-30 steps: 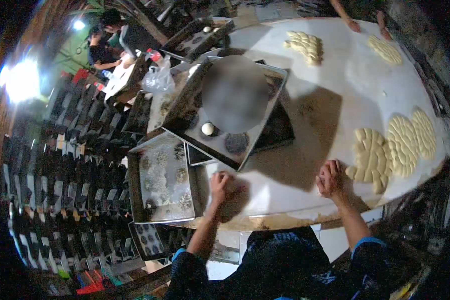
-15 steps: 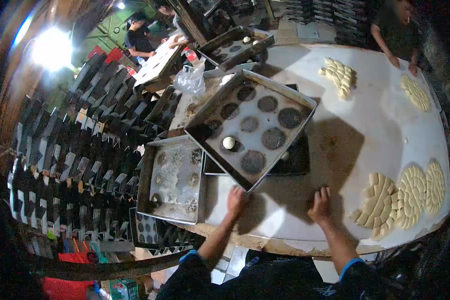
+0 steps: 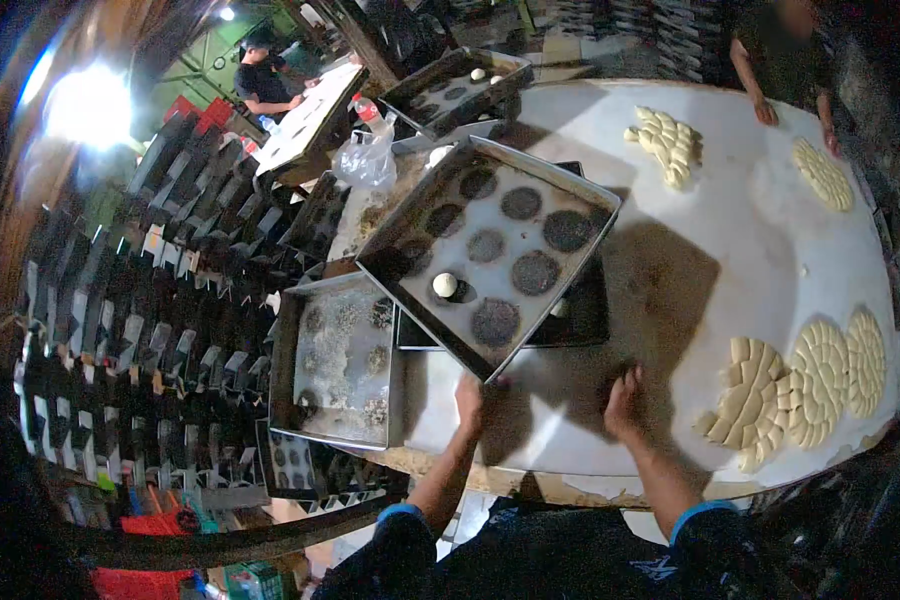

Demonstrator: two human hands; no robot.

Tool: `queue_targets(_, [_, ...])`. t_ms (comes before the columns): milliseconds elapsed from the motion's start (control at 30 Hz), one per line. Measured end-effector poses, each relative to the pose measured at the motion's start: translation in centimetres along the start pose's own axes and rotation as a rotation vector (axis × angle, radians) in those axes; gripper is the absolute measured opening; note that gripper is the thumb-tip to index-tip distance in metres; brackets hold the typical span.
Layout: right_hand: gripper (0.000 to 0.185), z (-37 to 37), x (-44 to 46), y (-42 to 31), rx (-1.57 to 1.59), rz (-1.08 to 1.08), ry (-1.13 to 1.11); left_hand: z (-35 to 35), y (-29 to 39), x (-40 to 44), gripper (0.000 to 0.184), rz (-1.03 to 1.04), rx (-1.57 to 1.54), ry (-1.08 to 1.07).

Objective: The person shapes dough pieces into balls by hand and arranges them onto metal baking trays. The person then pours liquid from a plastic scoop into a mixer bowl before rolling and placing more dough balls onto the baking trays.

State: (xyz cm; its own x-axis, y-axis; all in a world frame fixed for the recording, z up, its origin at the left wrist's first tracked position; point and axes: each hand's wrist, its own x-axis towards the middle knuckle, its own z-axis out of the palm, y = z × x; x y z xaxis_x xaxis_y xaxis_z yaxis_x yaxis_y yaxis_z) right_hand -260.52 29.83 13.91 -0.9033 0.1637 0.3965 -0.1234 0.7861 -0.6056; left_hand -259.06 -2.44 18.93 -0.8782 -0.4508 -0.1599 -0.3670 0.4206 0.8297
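Observation:
A square metal baking tray (image 3: 540, 215) with dark round marks lies tilted across a darker tray (image 3: 585, 320) on the white table (image 3: 740, 250). One round dough ball (image 3: 445, 286) sits inside it, near the left side. My left hand (image 3: 471, 405) is at the tray's nearest corner; its fingers are partly hidden there, and I cannot tell whether they grip the rim. Over the table to the right, my right hand (image 3: 625, 405) is raised with fingers loosely bent and nothing visible in them. Cut dough pieces (image 3: 745, 400) lie in round slabs farther right.
Another worn tray (image 3: 335, 365) stands at the left, and a tray with dough balls (image 3: 460, 90) at the back. A plastic bag (image 3: 365, 160) and bottle (image 3: 368, 112) are behind. Stacked dark racks (image 3: 150, 330) fill the left. A person (image 3: 785, 70) stands at the far right edge.
The whole view has shifted slightly, moving the trays and dough a little left in the picture. My right hand's fingers point more upward. The dough ball stays in the same spot in the tray.

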Motion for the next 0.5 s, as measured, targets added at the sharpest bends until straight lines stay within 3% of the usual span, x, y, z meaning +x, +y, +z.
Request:
queue_targets(67, [0.032, -4.1, -0.7, -1.9, -0.033, -0.437, -0.361, -1.4, 1.5, -4.7, 0.022, 0.39, 0.17, -0.174])
queue_targets(100, [0.032, -5.8, 0.3, -1.8, -0.034, -0.445, -0.347, -2.5, 0.5, -5.8, 0.021, 0.603, 0.265, -0.177])
queue_targets(133, [0.035, -7.5, 1.3, -0.8, 0.046, -0.385, -0.47, -4.4, -1.0, -6.7, 0.02, 0.814, 0.363, -0.18])
queue_targets(200, [0.037, -7.7, 2.7, 1.5, 0.122, -0.317, -0.591, -7.3, -10.5, -2.7, 0.02, 0.836, 0.309, -0.193])
queue_targets(267, [0.04, -4.8, 4.4, 3.1, -0.148, -0.193, -0.306, -8.0, -5.5, -0.5, 0.025, 0.583, 0.567, -0.051])
queue_targets(300, [0.04, -2.9, 4.9, 2.9, -0.156, -0.191, -0.297, -6.3, -7.0, 2.3, 0.024, 0.589, 0.348, -0.031])
queue_targets(333, [0.046, -0.9, 5.3, 2.4, -0.116, 0.018, -0.275, -4.2, -8.4, 4.8, 0.023, 0.59, 0.129, -0.012])
queue_targets(367, [0.052, 0.3, 5.1, 1.5, -0.073, 0.231, -0.257, -3.1, -5.3, 5.0, 0.023, 0.573, 0.199, 0.0])
queue_targets(400, [0.052, -0.9, 4.8, -1.5, -0.081, 0.244, -0.256, -2.7, -1.1, 3.4, 0.023, 0.555, 0.27, 0.006])
queue_targets(467, [0.05, -5.2, 5.3, -8.7, 0.538, 0.755, -0.249, -3.6, 3.5, -0.8, 0.027, 0.161, -0.033, -0.271])
queue_targets(500, [0.044, 0.4, 1.8, -5.9, 0.051, 0.541, 0.088, -1.8, 0.2, -0.1, 0.028, 0.806, 0.205, -0.108])
